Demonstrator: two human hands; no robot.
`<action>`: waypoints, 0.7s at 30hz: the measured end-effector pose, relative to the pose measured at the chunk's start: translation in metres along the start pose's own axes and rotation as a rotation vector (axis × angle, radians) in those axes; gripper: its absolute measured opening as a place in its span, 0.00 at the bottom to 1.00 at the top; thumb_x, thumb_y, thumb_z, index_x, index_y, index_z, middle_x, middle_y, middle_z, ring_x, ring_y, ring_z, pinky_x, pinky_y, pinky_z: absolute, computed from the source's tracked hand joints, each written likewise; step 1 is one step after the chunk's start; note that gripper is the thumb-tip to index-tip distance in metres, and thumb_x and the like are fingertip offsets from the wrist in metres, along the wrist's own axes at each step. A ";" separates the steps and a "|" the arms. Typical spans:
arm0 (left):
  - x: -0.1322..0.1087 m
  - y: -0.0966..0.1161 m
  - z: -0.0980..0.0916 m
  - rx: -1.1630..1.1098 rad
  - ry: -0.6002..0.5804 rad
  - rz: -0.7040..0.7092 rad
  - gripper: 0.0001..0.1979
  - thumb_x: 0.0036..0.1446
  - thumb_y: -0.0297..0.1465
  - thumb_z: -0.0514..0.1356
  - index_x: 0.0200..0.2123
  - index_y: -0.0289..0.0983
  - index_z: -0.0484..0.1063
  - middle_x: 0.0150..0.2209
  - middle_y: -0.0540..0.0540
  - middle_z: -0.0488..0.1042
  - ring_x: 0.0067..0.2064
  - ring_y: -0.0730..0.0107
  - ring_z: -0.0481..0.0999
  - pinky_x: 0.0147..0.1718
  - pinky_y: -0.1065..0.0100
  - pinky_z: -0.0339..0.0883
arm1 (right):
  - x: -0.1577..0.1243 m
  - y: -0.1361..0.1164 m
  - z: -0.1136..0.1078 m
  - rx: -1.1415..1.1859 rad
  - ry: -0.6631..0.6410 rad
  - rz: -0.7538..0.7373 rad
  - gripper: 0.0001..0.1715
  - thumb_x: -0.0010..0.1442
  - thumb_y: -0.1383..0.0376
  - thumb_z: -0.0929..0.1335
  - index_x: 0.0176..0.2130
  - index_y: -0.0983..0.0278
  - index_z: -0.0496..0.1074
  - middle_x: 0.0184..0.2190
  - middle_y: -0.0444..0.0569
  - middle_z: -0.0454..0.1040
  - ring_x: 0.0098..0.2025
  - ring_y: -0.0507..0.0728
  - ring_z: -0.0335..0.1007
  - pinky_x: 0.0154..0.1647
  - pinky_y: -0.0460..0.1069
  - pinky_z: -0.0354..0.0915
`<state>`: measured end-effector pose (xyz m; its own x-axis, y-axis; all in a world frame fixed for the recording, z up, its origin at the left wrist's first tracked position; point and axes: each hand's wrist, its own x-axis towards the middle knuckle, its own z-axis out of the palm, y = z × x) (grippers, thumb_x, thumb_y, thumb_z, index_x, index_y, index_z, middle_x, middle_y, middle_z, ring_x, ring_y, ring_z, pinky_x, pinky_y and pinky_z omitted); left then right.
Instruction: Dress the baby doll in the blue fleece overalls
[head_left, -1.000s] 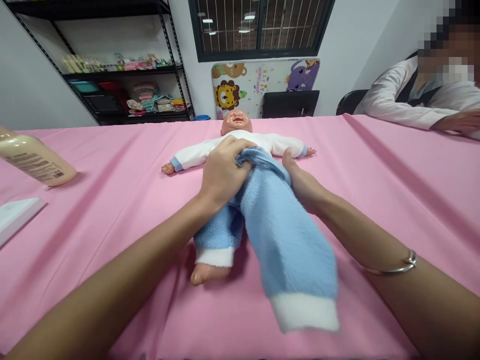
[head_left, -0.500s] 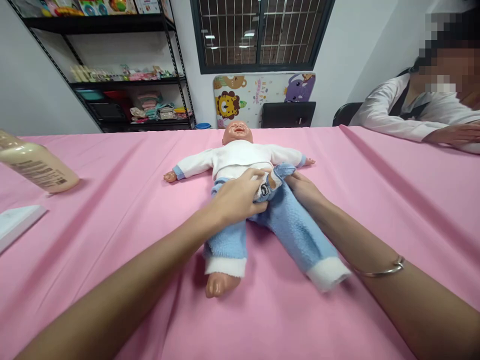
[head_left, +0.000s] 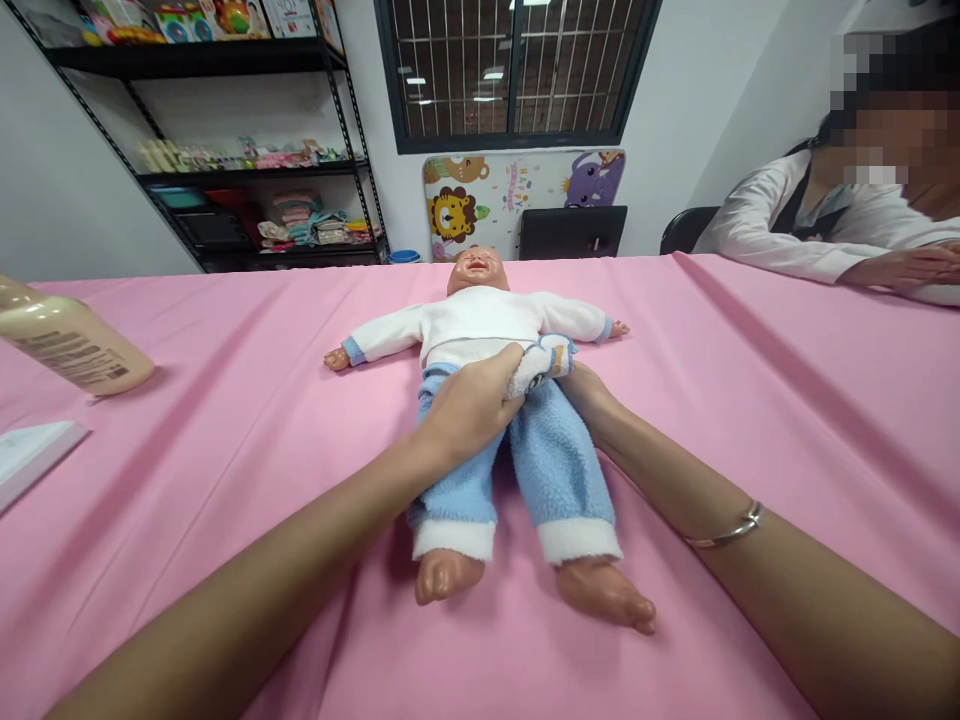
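A baby doll (head_left: 478, 268) lies on its back on the pink cloth, arms spread, feet toward me. It wears a white top (head_left: 480, 318) with blue cuffs. Fleecy blue trousers (head_left: 566, 465) with white cuffs cover both legs, and both feet stick out below. My left hand (head_left: 476, 400) is closed on the bunched waistband at the doll's middle. At the doll's hip on the right, my right hand (head_left: 587, 392) grips the side of the waistband; its fingertips are partly hidden behind the fabric.
A beige bottle (head_left: 75, 340) lies tilted at the left, above a white flat object (head_left: 37, 450). Pink cloth (head_left: 247, 480) covers the table. Beyond it stand a black shelf rack (head_left: 247, 175) and a dark laptop-like panel (head_left: 573, 232). A person in white sleeves (head_left: 795, 245) sits at the right.
The trouser leg on the right has slid up, and the doll's foot now shows below its cuff. My right hand has moved slightly down and left, and the waistband is bunched closer together.
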<state>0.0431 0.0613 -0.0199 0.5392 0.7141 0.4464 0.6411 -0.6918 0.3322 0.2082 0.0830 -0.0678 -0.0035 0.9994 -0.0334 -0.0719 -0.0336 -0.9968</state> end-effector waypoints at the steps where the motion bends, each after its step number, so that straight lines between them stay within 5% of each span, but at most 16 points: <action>1: 0.001 -0.004 -0.002 0.070 0.020 0.020 0.06 0.59 0.25 0.55 0.41 0.37 0.66 0.37 0.46 0.74 0.38 0.62 0.74 0.36 0.66 0.62 | 0.000 0.000 -0.002 0.032 -0.023 0.034 0.18 0.46 0.53 0.69 0.34 0.63 0.70 0.34 0.49 0.76 0.38 0.61 0.71 0.40 0.53 0.69; 4: 0.005 -0.026 -0.008 0.171 0.226 -0.043 0.11 0.60 0.32 0.58 0.46 0.37 0.67 0.45 0.41 0.73 0.47 0.58 0.72 0.46 0.61 0.63 | 0.002 -0.002 -0.013 -0.053 0.033 0.009 0.17 0.48 0.55 0.69 0.34 0.64 0.72 0.34 0.48 0.75 0.39 0.60 0.70 0.42 0.53 0.66; 7: 0.005 -0.057 -0.014 -0.090 0.364 -0.350 0.21 0.59 0.42 0.60 0.48 0.33 0.64 0.51 0.37 0.69 0.50 0.57 0.71 0.49 0.60 0.64 | 0.003 -0.001 -0.025 -0.325 0.247 -0.091 0.11 0.46 0.62 0.66 0.33 0.65 0.69 0.29 0.47 0.71 0.34 0.58 0.66 0.40 0.52 0.64; 10: -0.002 -0.079 -0.022 -0.462 0.113 -0.482 0.27 0.58 0.51 0.56 0.45 0.32 0.67 0.49 0.38 0.72 0.50 0.56 0.71 0.49 0.61 0.65 | 0.004 0.000 -0.028 -0.292 0.271 -0.136 0.20 0.40 0.70 0.65 0.38 0.64 0.68 0.33 0.46 0.72 0.38 0.58 0.67 0.44 0.52 0.64; 13: -0.011 -0.084 -0.032 -0.595 -0.139 -0.319 0.27 0.50 0.49 0.64 0.47 0.35 0.71 0.52 0.42 0.71 0.56 0.55 0.68 0.54 0.63 0.62 | 0.001 -0.001 -0.021 -0.127 0.114 -0.160 0.25 0.45 0.67 0.66 0.46 0.62 0.69 0.45 0.46 0.74 0.49 0.59 0.67 0.53 0.52 0.63; 17: -0.014 -0.084 -0.039 -0.611 -0.192 -0.316 0.21 0.51 0.43 0.65 0.44 0.36 0.74 0.46 0.46 0.74 0.51 0.59 0.70 0.50 0.66 0.63 | -0.007 -0.008 -0.015 -0.187 -0.078 -0.149 0.24 0.54 0.53 0.69 0.46 0.64 0.73 0.48 0.48 0.75 0.52 0.62 0.68 0.56 0.55 0.63; 21: -0.011 -0.087 -0.034 -0.617 -0.112 -0.365 0.15 0.55 0.42 0.61 0.37 0.34 0.74 0.36 0.48 0.73 0.40 0.66 0.71 0.38 0.70 0.63 | -0.008 -0.012 -0.019 -0.269 -0.063 -0.215 0.23 0.49 0.55 0.73 0.42 0.66 0.76 0.45 0.50 0.76 0.52 0.64 0.68 0.57 0.58 0.63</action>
<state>-0.0369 0.1096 -0.0254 0.4231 0.8951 0.1406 0.3838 -0.3177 0.8671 0.2280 0.0758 -0.0573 -0.0793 0.9812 0.1758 0.1877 0.1879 -0.9641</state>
